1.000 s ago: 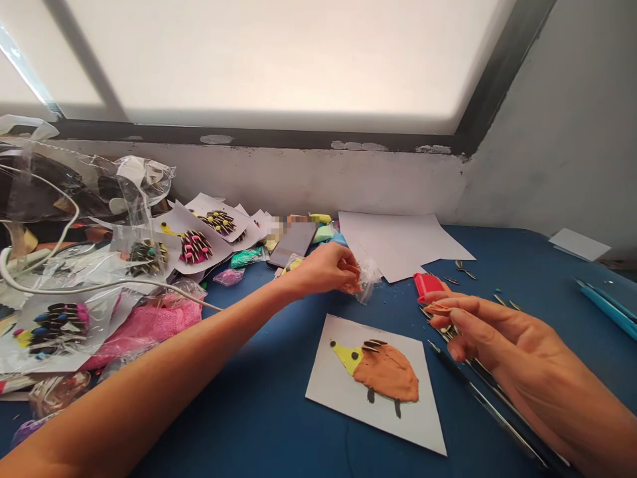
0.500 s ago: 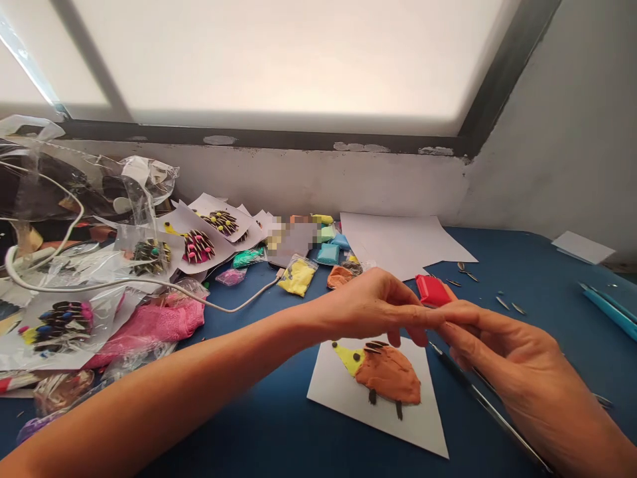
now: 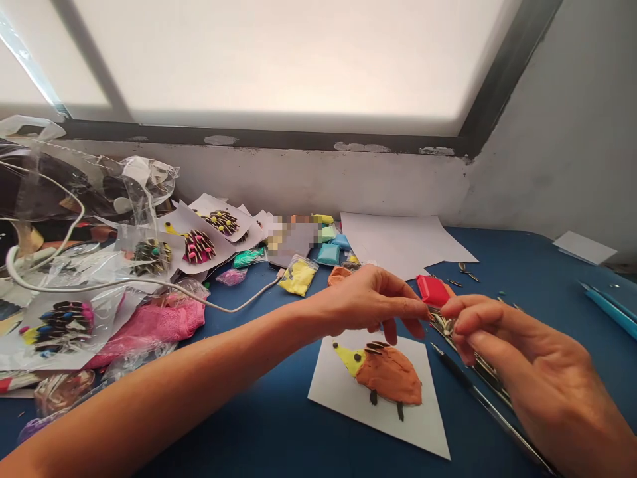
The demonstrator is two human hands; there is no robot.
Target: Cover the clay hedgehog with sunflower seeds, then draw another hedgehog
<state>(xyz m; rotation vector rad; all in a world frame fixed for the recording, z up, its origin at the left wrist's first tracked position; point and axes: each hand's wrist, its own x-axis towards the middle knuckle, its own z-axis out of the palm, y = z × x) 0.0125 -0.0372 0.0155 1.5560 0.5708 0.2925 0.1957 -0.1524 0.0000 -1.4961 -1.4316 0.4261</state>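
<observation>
My left hand (image 3: 381, 302) hovers over the top edge of a white card (image 3: 343, 411). Its thumb and index finger are pinched at the tips; whatever they hold, if anything, is too small to make out. On the card lies a clay hedgehog (image 3: 391, 375) with an orange body, a yellow face, dark legs and a few dark seeds on its upper back. To the right, my right hand (image 3: 537, 372) is loosely curled, fingers apart and nothing visible in them. A pile of striped seeds (image 3: 445, 325) lies partly hidden behind it.
A pen (image 3: 478, 395) lies right of the card. Beyond the hands are a red clay packet (image 3: 432, 290), a yellow clay packet (image 3: 298, 275) and white paper (image 3: 398, 239). Finished hedgehog cards, a pink cloth (image 3: 164, 325) and a white cable (image 3: 243, 307) crowd the left.
My hands, whose fingertips met before, have moved apart. The right hand has shifted right and loosened its fingers, uncovering the seed pile. My left hand has barely moved.
</observation>
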